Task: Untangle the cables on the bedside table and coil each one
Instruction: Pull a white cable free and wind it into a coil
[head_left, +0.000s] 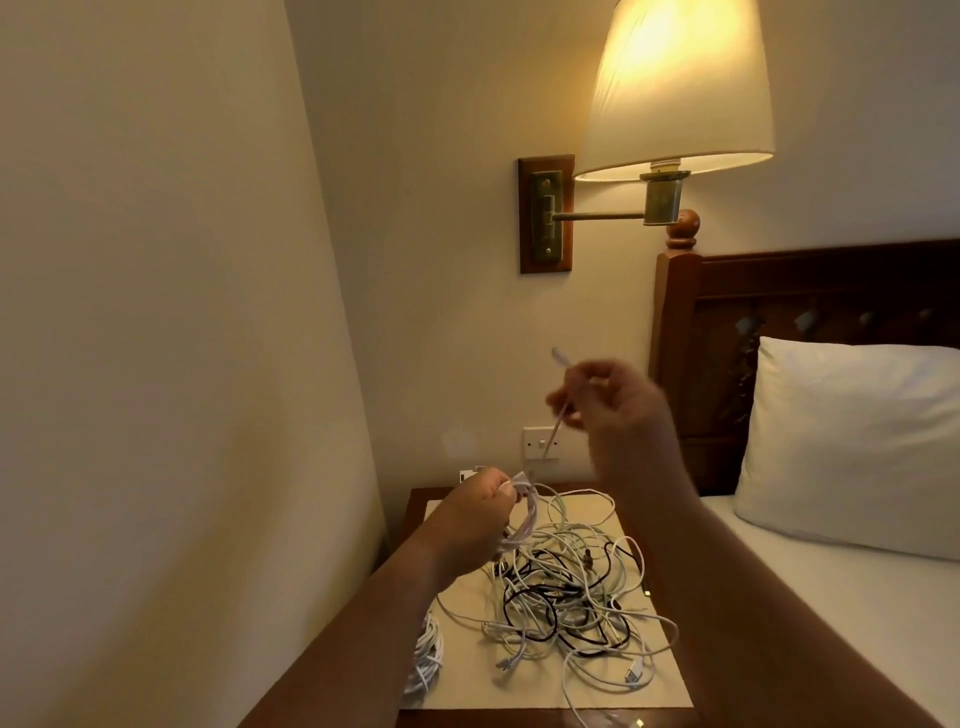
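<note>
Left hand is curled around several loops of a white cable, just above the bedside table. Right hand is raised above and to the right of the left, blurred, pinching the free end of the same cable. The plug tip sticks up past the fingers. The cable runs straight between the two hands. Below both hands a tangle of cables, white and black, lies on the cream mat. Beside the left forearm rests a separate coiled cable.
</note>
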